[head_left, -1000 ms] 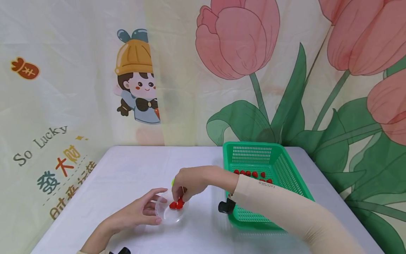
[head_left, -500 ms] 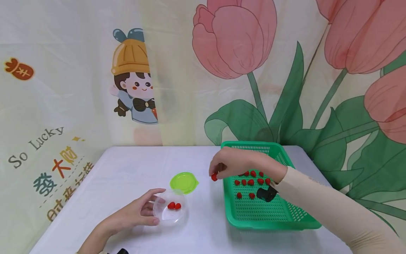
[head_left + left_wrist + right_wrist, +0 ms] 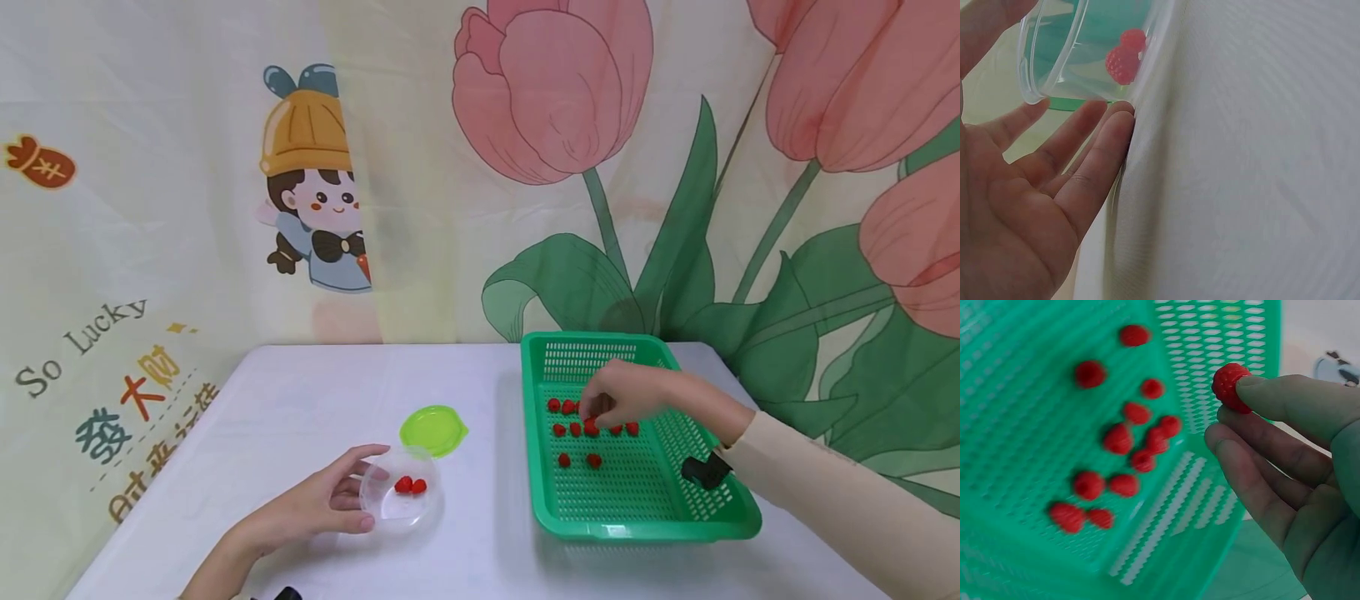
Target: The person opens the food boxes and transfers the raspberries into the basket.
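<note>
My left hand (image 3: pixel 318 504) curves its thumb and fingers about the left side of a clear round plastic tub (image 3: pixel 386 521), fingertips at its rim and wall. Two red raspberries (image 3: pixel 410 486) lie on the tub's floor. They also show through the wall in the left wrist view, above my left hand (image 3: pixel 1035 194). Over the green basket (image 3: pixel 645 532), my right hand (image 3: pixel 622 396) pinches a single raspberry (image 3: pixel 1230 387) between thumb and index finger. The other fingers of this hand (image 3: pixel 1297 469) stay loosely bent below it. Several more raspberries (image 3: pixel 1118 439) lie on the basket's slotted floor.
A lime-green lid (image 3: pixel 433 431) with a small tab lies flat just behind the tub. The white-covered table (image 3: pixel 330 392) reaches back to a printed cloth backdrop (image 3: pixel 420 167) with tulips and a cartoon figure. The basket's raised walls surround the berries.
My right hand has lifted a raspberry from the tub and carried it right, over the basket. Its move uncovered the lid. The left hand has stayed at the tub.
</note>
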The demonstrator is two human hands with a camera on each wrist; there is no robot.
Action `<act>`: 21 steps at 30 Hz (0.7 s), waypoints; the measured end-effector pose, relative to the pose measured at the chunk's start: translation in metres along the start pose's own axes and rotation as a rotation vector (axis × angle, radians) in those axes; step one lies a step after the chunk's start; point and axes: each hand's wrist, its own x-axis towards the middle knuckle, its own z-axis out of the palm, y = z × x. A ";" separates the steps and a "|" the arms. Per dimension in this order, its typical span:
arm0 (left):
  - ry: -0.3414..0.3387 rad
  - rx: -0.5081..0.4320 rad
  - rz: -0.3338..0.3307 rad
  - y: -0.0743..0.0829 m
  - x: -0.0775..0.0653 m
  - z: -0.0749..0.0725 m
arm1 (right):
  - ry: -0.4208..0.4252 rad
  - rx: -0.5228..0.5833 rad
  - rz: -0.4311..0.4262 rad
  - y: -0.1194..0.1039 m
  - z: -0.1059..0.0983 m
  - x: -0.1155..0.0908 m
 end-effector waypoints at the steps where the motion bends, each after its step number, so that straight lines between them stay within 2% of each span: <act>1: 0.001 -0.001 -0.005 0.000 0.000 0.000 | -0.008 -0.001 0.006 0.004 0.003 -0.003; 9: -0.001 -0.003 0.019 -0.001 0.000 0.001 | -0.060 0.014 0.117 0.025 0.028 -0.007; 16: 0.006 0.003 0.003 0.001 0.000 0.001 | -0.112 -0.001 0.152 0.032 0.047 0.000; 21: 0.015 0.012 -0.006 0.000 0.000 -0.001 | -0.118 -0.010 0.182 0.033 0.056 0.004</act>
